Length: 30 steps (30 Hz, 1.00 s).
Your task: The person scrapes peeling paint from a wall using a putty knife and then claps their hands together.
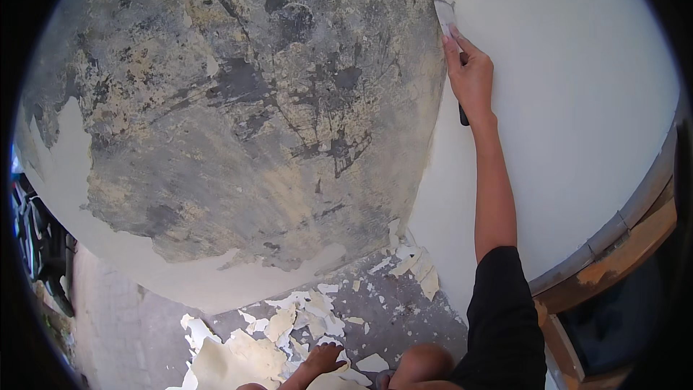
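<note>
My right hand [472, 78] grips a putty knife by its dark handle, high up where two walls meet. The scraper's metal blade [445, 15] lies against the edge of the remaining paint in that corner. Left of it spreads a stripped wall [254, 108], grey and yellowish with dark patches and scratches. Low in the view, my left hand [323, 358] hangs over flakes of peeled paint [243, 360], fingers spread and nothing seen in it. Whether it touches the flakes cannot be told.
A smooth white wall [568, 92] stands on the right, ending at a wooden frame [631, 260] with a dark pane. White paint [178, 281] still borders the stripped area's lower left. Chips litter the grey floor [398, 325]. A motorcycle-like dark object [46, 244] shows at far left.
</note>
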Each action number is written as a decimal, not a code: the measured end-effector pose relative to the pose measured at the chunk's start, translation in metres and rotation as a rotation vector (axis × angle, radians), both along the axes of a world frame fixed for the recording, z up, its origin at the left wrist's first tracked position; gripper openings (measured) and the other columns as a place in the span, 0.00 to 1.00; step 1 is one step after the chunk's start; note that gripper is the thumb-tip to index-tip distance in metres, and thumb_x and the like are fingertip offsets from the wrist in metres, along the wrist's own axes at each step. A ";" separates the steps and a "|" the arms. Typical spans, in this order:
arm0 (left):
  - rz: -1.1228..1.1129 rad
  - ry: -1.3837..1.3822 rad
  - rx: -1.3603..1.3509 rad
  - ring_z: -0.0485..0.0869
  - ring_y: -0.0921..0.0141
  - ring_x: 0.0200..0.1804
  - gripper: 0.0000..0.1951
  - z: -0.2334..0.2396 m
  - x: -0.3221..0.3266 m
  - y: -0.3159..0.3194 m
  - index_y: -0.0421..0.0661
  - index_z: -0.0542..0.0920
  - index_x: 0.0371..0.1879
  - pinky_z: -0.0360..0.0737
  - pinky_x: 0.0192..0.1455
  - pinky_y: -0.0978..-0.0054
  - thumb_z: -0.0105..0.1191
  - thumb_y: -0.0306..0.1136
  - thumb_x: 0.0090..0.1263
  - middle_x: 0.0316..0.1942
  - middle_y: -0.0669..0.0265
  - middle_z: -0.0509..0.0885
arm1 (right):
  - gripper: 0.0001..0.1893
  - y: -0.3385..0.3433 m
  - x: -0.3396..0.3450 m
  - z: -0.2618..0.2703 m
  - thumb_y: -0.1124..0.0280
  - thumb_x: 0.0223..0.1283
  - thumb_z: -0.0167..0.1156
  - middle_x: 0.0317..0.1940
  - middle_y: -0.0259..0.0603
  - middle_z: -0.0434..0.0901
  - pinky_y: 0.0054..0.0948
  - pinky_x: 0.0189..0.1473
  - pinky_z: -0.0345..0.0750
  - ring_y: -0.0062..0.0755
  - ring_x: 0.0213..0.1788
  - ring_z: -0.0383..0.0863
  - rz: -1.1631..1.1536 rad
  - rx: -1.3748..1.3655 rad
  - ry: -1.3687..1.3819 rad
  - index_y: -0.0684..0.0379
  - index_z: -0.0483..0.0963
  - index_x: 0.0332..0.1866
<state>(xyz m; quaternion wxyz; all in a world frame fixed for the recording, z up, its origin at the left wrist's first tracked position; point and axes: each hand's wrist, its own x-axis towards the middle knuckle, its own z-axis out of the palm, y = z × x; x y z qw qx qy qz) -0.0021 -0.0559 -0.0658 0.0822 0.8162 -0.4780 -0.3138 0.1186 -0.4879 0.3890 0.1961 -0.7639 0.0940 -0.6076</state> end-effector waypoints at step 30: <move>-0.016 -0.043 0.122 0.80 0.53 0.51 0.26 -0.002 0.002 0.001 0.48 0.75 0.54 0.78 0.49 0.55 0.54 0.54 0.64 0.47 0.53 0.80 | 0.21 -0.008 0.000 0.000 0.55 0.66 0.57 0.10 0.29 0.61 0.24 0.19 0.56 0.16 0.16 0.53 0.022 -0.072 -0.036 0.59 0.76 0.57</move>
